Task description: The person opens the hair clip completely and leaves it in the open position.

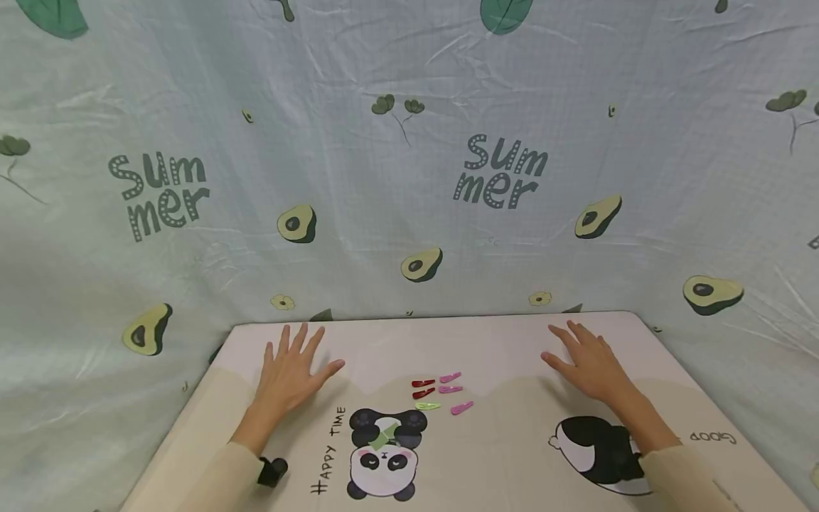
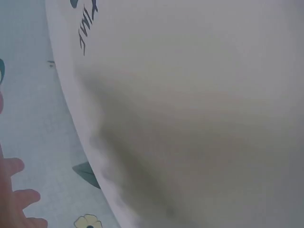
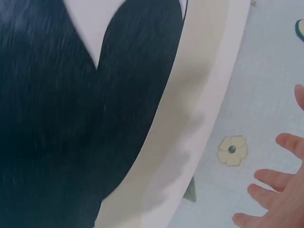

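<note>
My left hand (image 1: pixel 288 373) hovers above the left side of the table with its fingers spread and nothing in its grasp. Over the right side, my right hand (image 1: pixel 591 366) is likewise spread and holds nothing. Between them, nearer the left hand, several snap hair clips lie in a small group: two dark red clips (image 1: pixel 423 384), three pink clips (image 1: pixel 451 390) and one light green clip (image 1: pixel 427 406). Only fingertips (image 2: pixel 26 197) of the left hand show in its wrist view; the right wrist view catches fingers (image 3: pixel 278 180) at its edge.
The pale table (image 1: pixel 505 441) bears a printed panda (image 1: pixel 384 469) below the clips and a black-and-white printed figure (image 1: pixel 591 451) by the right forearm. A cloth (image 1: pixel 358 178) with avocados and lettering hangs behind the table. A black device (image 1: pixel 272 471) sits at the left wrist.
</note>
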The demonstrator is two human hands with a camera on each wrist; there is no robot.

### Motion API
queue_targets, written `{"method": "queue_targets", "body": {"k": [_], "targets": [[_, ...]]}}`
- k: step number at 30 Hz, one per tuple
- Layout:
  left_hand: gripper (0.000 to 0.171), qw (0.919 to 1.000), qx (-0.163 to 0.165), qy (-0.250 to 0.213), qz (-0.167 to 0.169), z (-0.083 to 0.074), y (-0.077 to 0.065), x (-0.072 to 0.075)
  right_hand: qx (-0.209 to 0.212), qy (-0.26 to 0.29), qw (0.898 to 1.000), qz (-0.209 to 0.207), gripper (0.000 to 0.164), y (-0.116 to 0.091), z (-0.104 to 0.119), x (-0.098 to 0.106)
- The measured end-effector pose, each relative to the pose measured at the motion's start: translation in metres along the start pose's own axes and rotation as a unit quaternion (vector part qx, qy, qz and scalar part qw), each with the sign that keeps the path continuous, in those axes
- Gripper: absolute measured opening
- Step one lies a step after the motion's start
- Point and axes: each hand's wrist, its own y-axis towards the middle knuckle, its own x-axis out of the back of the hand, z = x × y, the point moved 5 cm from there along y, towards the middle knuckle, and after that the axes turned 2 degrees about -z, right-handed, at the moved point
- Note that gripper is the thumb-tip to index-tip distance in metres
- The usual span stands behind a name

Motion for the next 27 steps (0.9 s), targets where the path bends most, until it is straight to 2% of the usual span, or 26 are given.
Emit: {"method": "queue_targets", "body": {"k": [3, 9, 15, 20, 27], "targets": [[0.09, 1.0, -0.002, -0.001, 0.001, -0.006, -0.002, 0.001, 0.013, 0.011, 1.0, -0.012, 0.064, -0.002, 0.008, -0.001], [0.089, 0.9998, -0.011, -0.016, 0.002, -0.023, -0.008, 0.001, 0.027, 0.029, 0.999, -0.008, 0.06, -0.007, 0.025, -0.011], [0.086, 0.9993, -0.026, -0.024, -0.01, -0.038, -0.014, -0.003, 0.05, 0.05, 0.997, -0.022, 0.05, -0.01, 0.05, -0.021], [0.086, 0.999, -0.031, -0.031, -0.003, -0.052, -0.017, -0.009, 0.061, 0.066, 0.995, -0.035, 0.044, -0.01, 0.067, -0.033], [0.081, 0.9974, -0.051, -0.05, 0.005, -0.078, -0.018, -0.013, 0.054, 0.09, 0.994, 0.012, 0.041, -0.009, 0.084, -0.051]]}}
